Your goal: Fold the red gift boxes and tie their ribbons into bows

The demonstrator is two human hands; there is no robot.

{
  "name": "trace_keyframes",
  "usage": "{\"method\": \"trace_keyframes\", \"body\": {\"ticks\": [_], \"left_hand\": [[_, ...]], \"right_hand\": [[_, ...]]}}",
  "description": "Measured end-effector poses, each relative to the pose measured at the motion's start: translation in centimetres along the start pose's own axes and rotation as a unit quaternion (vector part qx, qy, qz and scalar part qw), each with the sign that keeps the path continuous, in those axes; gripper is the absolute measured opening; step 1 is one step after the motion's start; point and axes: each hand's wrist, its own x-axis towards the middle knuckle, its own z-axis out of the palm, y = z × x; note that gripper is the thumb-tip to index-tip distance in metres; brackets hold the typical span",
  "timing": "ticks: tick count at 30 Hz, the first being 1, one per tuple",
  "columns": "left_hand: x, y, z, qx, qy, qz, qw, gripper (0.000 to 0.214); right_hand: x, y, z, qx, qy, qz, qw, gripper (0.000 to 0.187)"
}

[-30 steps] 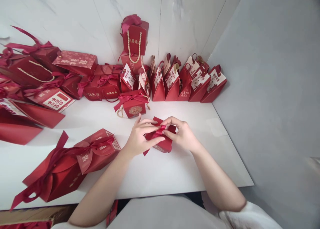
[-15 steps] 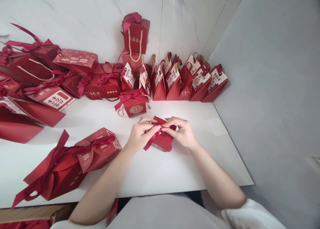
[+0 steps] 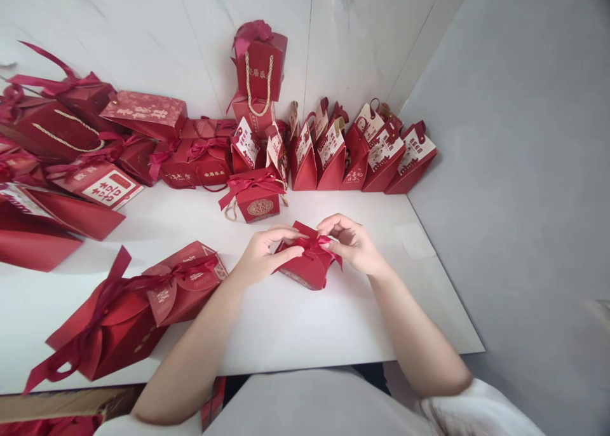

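Note:
A small red gift box (image 3: pixel 305 272) with a gold print on its front stands on the white table, its top flap raised. Across its top runs a dark red ribbon (image 3: pixel 312 242), gathered into a bow. On the left side of the bow, my left hand (image 3: pixel 267 253) has its thumb and fingers closed around the ribbon; the exact grip is partly hidden. Opposite, my right hand (image 3: pixel 350 245) pinches a ribbon loop between thumb and forefinger, with a ribbon tail hanging below it.
Behind the box stands another bow-tied red box (image 3: pixel 257 204) with rope handles. Several triangular red boxes (image 3: pixel 328 163) line the wall at right. Two ribboned boxes (image 3: pixel 128 325) lie near my left forearm, with piled boxes (image 3: pixel 61 124) beyond. The white table (image 3: pixel 305 334) ends at a grey panel.
My hands have drawn apart from the middle of the bow, the right one moving rightward with a loop. A ribbon tail now shows at the box's right side.

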Motion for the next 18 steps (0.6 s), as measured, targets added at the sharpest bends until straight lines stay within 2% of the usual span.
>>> {"method": "trace_keyframes", "body": {"ticks": [2,4,6,8,11,13,15,18], "left_hand": [[-0.1,0.1,-0.9,-0.02,-0.007,0.01,1.0,0.023],[-0.3,0.5,-1.7,-0.033,0.017,0.033,0.999,0.032],[-0.6,1.1,-2.2,-0.004,0.047,0.034,0.998,0.04],[-0.9,1.9,-2.2,0.076,0.044,-0.009,0.996,0.037],[-1.2,2.9,-1.7,0.191,-0.003,-0.075,0.979,0.033],[-1.3,3.2,-1.0,0.208,-0.007,-0.083,0.974,0.037],[-1.3,3.3,-0.2,0.187,-0.002,-0.089,0.978,0.037],[-1.2,3.1,0.5,0.135,-0.006,-0.107,0.985,0.033]], "right_hand": [[0.0,-0.3,-1.0,0.037,-0.035,0.033,0.998,0.025],[0.0,-0.9,-1.9,0.067,-0.058,0.071,0.994,0.019],[-0.1,-1.7,-2.4,0.08,-0.055,0.103,0.99,0.018],[-0.4,-2.7,-2.4,0.056,-0.043,0.13,0.989,0.027],[-1.2,-4.3,-2.0,-0.043,-0.047,0.15,0.987,0.036],[-1.6,-5.0,-1.6,-0.132,-0.059,0.131,0.981,0.03],[-1.8,-5.2,-1.1,-0.219,-0.065,0.083,0.97,0.02],[-1.8,-4.8,-0.7,-0.271,-0.057,0.024,0.961,0.01]]}}
